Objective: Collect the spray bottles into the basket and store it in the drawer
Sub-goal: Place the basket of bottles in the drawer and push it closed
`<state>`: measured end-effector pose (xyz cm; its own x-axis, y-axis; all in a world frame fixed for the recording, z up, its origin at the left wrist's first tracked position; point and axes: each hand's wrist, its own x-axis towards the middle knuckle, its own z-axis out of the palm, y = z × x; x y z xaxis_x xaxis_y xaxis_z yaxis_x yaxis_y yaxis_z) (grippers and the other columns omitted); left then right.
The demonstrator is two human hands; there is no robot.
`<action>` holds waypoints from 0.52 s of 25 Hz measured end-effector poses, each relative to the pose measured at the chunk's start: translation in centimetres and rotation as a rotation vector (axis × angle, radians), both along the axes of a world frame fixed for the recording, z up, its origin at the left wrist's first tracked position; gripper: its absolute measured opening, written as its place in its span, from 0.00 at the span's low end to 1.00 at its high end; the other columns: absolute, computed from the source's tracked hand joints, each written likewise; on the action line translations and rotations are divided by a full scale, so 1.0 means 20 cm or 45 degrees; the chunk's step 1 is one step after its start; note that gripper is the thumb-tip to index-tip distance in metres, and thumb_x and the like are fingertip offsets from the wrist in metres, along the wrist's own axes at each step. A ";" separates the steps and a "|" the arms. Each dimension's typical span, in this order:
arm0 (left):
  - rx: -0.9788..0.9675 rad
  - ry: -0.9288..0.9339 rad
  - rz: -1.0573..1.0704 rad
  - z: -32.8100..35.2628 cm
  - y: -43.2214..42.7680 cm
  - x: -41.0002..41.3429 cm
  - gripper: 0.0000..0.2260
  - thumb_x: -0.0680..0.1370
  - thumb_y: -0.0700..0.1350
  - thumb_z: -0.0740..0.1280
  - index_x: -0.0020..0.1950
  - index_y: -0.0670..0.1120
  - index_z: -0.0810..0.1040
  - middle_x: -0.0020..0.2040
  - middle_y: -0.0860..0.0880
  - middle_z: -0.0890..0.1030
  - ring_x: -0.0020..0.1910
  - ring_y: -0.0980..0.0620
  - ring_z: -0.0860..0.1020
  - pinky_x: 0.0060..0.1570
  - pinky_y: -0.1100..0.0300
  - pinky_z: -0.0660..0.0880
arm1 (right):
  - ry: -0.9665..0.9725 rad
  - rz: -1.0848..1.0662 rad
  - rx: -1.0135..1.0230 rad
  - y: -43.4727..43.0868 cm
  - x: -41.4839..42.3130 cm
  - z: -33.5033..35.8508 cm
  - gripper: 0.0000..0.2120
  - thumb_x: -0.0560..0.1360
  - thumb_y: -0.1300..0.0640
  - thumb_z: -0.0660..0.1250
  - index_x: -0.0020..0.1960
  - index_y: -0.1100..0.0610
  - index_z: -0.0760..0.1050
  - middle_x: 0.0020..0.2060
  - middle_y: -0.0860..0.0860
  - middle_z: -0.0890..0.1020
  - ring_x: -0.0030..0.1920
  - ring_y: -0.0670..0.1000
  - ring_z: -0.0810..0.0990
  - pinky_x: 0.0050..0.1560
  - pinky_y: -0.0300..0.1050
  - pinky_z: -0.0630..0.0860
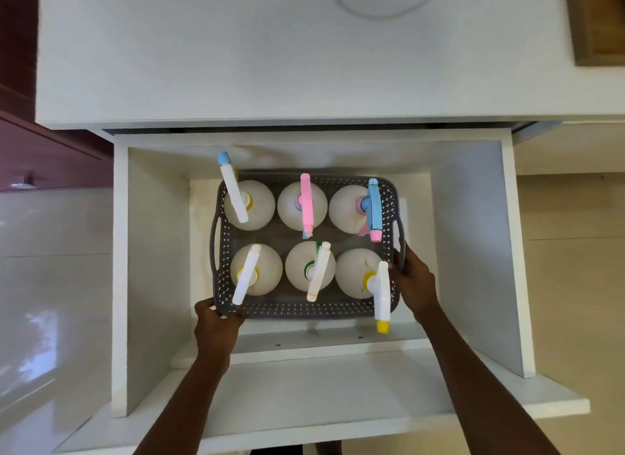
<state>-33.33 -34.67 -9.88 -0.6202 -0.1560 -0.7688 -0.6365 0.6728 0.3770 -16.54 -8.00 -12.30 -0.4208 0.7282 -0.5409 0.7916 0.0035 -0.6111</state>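
Down inside the open white drawer (pixel 152 251) is the grey basket (pixel 304 310), with all six spray bottles (pixel 355 273) standing upright in it in two rows of three. Their spray heads (pixel 306 204) are white, pink and blue along the basket's far side and all white along its near side. The near-right one, tipped yellow, juts out past the basket's near rim. We cannot tell whether the basket rests on the drawer's floor or hangs just above it.

We grasp the basket with both hands. Our left hand (pixel 216 326) curls over its near-left corner, and our right hand (pixel 414 278) clasps its right rim just beside the handle there.

Beyond the basket, past the drawer's back edge, runs a pale countertop (pixel 236 65), with a wooden board (pixel 595 24) at its far right. Left of the basket, outside the drawer, are a dark red cabinet (pixel 50 150) and glossy floor tiles (pixel 50 285).
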 end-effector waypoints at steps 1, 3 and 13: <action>0.009 -0.093 -0.018 0.04 -0.01 -0.01 0.30 0.65 0.45 0.74 0.63 0.42 0.66 0.57 0.41 0.79 0.56 0.40 0.77 0.58 0.51 0.73 | -0.064 0.073 -0.004 0.01 0.02 0.03 0.21 0.75 0.56 0.65 0.68 0.54 0.70 0.50 0.50 0.82 0.50 0.50 0.79 0.48 0.38 0.72; -0.023 -0.204 -0.205 0.14 -0.03 0.00 0.32 0.64 0.52 0.71 0.64 0.43 0.68 0.58 0.41 0.79 0.57 0.40 0.77 0.60 0.53 0.72 | -0.310 0.321 0.080 0.01 0.07 0.11 0.23 0.76 0.53 0.63 0.70 0.57 0.68 0.54 0.56 0.81 0.53 0.55 0.79 0.50 0.42 0.71; -0.180 0.670 -1.342 0.58 -0.05 0.33 0.09 0.73 0.48 0.59 0.41 0.49 0.78 0.34 0.52 0.81 0.34 0.49 0.78 0.37 0.58 0.68 | -0.223 0.703 0.558 -0.43 0.20 0.67 0.24 0.77 0.45 0.47 0.40 0.53 0.79 0.31 0.49 0.83 0.30 0.50 0.81 0.31 0.40 0.70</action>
